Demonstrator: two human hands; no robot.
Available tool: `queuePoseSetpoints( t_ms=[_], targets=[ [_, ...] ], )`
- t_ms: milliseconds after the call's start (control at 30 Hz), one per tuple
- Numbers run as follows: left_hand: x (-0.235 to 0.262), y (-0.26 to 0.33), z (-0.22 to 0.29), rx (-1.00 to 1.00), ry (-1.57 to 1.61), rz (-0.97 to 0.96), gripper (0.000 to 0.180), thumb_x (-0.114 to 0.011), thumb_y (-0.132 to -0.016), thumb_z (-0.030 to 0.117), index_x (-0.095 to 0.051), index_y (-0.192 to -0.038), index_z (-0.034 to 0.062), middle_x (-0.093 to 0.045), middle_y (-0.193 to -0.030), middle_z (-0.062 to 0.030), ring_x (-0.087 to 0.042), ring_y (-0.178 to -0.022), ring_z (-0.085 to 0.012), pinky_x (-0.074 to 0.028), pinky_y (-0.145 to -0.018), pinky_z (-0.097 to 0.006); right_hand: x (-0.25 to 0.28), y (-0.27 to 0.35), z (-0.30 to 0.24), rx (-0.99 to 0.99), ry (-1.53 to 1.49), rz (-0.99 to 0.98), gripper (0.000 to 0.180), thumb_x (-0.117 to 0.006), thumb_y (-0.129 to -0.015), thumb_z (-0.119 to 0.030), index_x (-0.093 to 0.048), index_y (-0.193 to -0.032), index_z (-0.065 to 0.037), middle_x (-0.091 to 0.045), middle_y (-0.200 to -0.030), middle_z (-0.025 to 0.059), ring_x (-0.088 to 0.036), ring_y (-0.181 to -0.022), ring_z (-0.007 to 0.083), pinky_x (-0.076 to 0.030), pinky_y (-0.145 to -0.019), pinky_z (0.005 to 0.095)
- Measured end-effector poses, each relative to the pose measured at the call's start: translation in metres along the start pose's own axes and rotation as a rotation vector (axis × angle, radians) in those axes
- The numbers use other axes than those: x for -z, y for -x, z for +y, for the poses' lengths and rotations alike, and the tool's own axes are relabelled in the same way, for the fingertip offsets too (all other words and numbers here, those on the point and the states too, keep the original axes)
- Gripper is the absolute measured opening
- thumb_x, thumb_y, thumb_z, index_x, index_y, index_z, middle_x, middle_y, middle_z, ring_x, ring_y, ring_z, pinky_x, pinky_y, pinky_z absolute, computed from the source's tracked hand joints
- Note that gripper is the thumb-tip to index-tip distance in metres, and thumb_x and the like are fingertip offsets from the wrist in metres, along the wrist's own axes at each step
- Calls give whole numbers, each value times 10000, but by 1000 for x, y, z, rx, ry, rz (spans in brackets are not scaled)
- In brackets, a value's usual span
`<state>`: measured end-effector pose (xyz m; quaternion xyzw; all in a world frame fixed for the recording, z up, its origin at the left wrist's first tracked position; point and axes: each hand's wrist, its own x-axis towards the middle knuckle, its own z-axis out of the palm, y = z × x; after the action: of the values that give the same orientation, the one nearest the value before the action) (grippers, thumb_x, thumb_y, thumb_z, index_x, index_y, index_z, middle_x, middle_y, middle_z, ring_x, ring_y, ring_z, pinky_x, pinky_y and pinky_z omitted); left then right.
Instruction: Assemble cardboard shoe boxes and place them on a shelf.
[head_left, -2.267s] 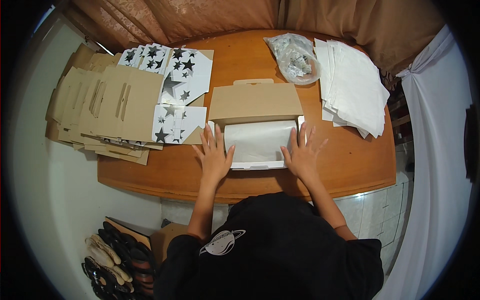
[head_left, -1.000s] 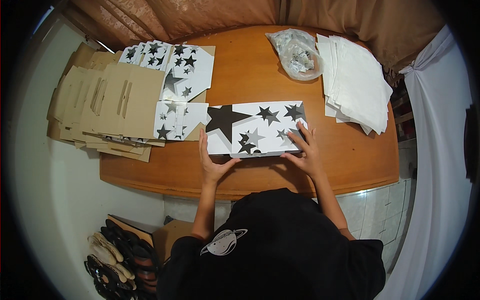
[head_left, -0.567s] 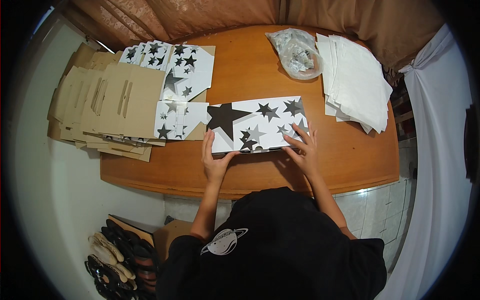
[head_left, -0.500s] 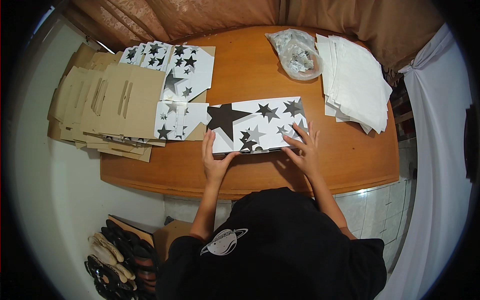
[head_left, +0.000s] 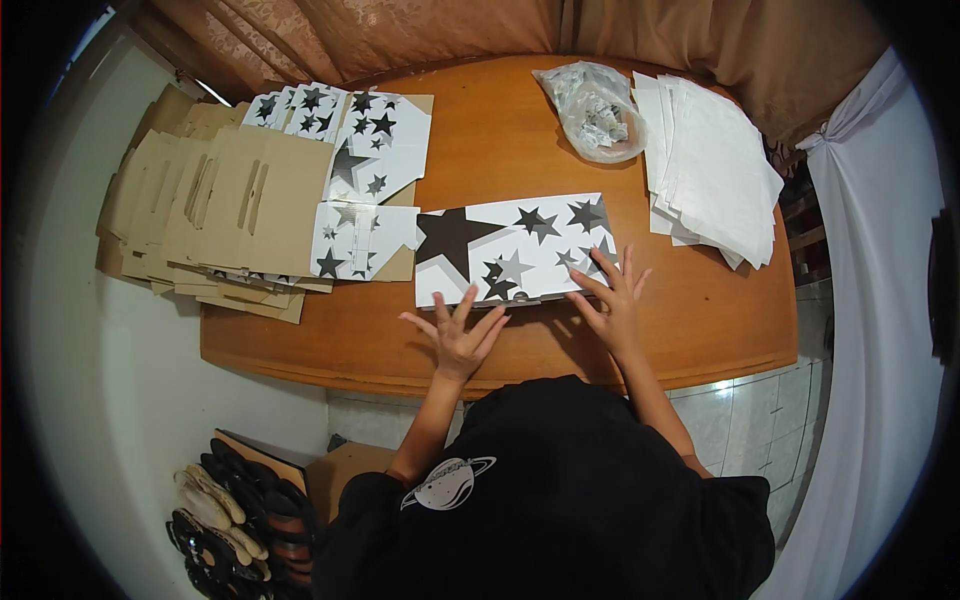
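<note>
A long white cardboard box [head_left: 550, 255] with black and grey stars lies closed on the wooden table, directly in front of me. Along its near edge, towards the left, my left hand [head_left: 462, 340] has its fingers spread, with the fingertips at the edge. My right hand [head_left: 617, 305] is at the box's near right corner, fingers apart, some of them over the lid and the thumb by the front side. Neither hand grips anything. Just left of the box, its end meets a flat star-printed cardboard piece [head_left: 345, 240].
Flat unfolded cartons [head_left: 250, 200] are heaped on the table's left. A clear plastic bag [head_left: 590, 115] with small packets stands at the back, beside a stack of white paper sheets [head_left: 715, 160]. Footwear [head_left: 240, 520] is piled on the floor at lower left.
My left hand has left the box's left end and moved right and nearer to me, its fingers spreading. The right hand has barely shifted, and the box lies almost where it was.
</note>
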<state>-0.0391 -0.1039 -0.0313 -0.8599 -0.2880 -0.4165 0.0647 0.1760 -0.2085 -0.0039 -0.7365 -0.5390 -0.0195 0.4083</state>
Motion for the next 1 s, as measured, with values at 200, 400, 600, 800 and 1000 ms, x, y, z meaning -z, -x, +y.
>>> queuePoseSetpoints(
  t_ms=[200, 400, 600, 800, 1000],
  targets=[
    [-14, 1, 9, 64, 87, -78, 147, -718, -683, 320, -668, -812, 271, -496, -1233, 60, -157, -1331, -328, 170, -933, -661, -6, 5, 5, 27, 38, 20, 302, -698, -718, -243, -659, -1016, -267, -502, -1246, -24, -219, -1306, 359, 34, -984, 639],
    [-15, -4, 13, 88, 45, -42, 139, -720, -679, 310, -643, -789, 275, -571, -1073, 107, -447, -1161, -200, 148, -945, -664, -8, 8, 4, 18, 14, 19, 277, -686, -728, -263, -659, -1003, -283, -496, -1250, -36, -207, -1306, 366, 41, -959, 668],
    [-5, -15, 4, 46, 100, -34, 196, -742, -655, 257, -644, -808, 184, -593, -1038, 54, -496, -1064, -183, 165, -970, -615, -9, 9, 1, 13, 136, 59, 255, -691, -717, -284, -667, -971, -297, -448, -1303, -41, -132, -1313, 419, 105, -910, 699],
    [8, -25, -11, 140, 185, -65, 375, -755, -625, 222, -656, -957, 79, -597, -1056, -44, -498, -1014, -276, -395, -869, -346, -2, -2, -24, 68, 216, 87, 302, -665, -734, -317, -637, -1026, -248, -464, -1289, -4, -176, -1313, 390, 157, -890, 693],
    [-1, -16, -13, 169, 164, -31, 317, -741, -624, 264, -677, -901, 124, -627, -982, 5, -519, -986, -231, -340, -934, -398, -30, -14, -40, 335, 125, -102, 270, -620, -787, -268, -623, -1041, -178, -566, -1154, 13, -466, -1154, 172, -191, -999, 574]
  ],
)
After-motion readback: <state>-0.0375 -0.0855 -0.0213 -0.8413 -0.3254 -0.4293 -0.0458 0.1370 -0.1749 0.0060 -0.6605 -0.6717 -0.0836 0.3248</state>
